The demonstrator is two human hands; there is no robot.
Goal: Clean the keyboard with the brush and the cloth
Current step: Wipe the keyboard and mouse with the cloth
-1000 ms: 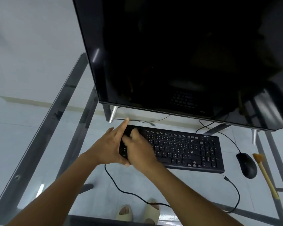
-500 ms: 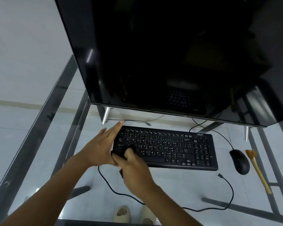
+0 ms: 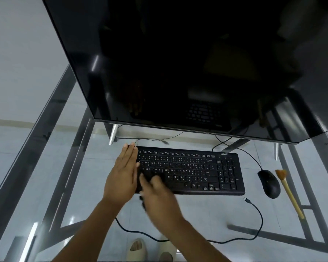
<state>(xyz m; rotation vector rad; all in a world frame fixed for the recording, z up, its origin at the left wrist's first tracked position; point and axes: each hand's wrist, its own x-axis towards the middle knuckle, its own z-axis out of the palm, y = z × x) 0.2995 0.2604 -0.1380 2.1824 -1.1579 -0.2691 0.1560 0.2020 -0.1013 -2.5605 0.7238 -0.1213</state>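
Two bare hands work at the left end of a black keyboard (image 3: 189, 171), which lies on a glass table (image 3: 45, 167) in the lower middle of the frame. The left hand (image 3: 123, 176) lies flat, fingers straight and pressed together, along the keyboard's left edge. The right hand (image 3: 159, 195) is blurred over the lower-left keys, curled around something dark, seemingly the cloth (image 3: 143, 202); its exact grip cannot be told. At the right of the frame, the brush (image 3: 289, 191) lies just beside a black mouse (image 3: 268, 183).
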